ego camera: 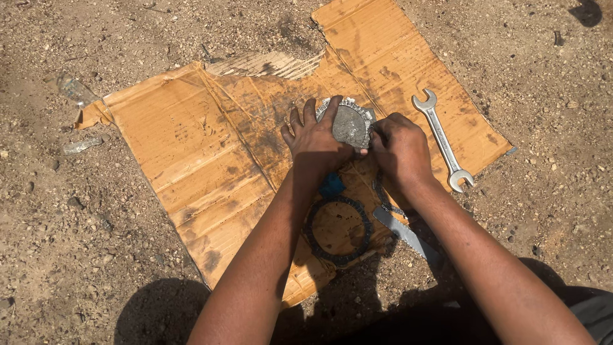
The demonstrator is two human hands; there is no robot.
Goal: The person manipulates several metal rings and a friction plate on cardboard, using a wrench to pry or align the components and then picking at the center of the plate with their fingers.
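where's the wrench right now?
Head view: the open-ended wrench lies untouched on the cardboard sheet, on its right part, just right of the right hand.

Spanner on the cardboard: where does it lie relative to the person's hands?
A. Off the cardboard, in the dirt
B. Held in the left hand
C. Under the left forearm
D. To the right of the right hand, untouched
D. The double-ended spanner lies flat on the cardboard to the right of the right hand, apart from it, while both hands, the left hand included, hold the round toothed metal part.
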